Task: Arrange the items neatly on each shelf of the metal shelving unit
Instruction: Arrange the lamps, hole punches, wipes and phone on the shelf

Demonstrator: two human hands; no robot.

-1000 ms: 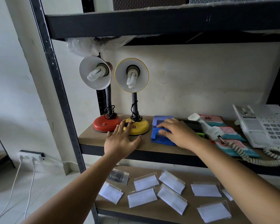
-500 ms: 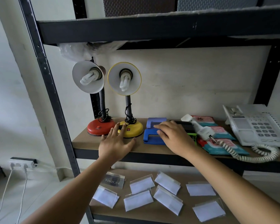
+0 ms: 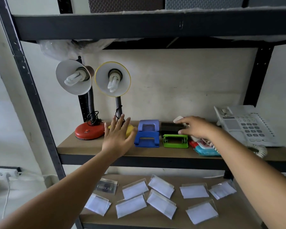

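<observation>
The metal shelving unit (image 3: 40,103) carries two wooden boards. On the middle shelf (image 3: 82,146) stand a red-based lamp (image 3: 88,132), a yellow-based lamp (image 3: 113,80), two blue hole punches (image 3: 147,138), a black punch (image 3: 171,128) behind a green one (image 3: 175,141), wipe packs (image 3: 203,150) and a white telephone (image 3: 246,126). The lower shelf (image 3: 238,210) holds scattered clear card holders (image 3: 161,185) (one dark-printed).
</observation>
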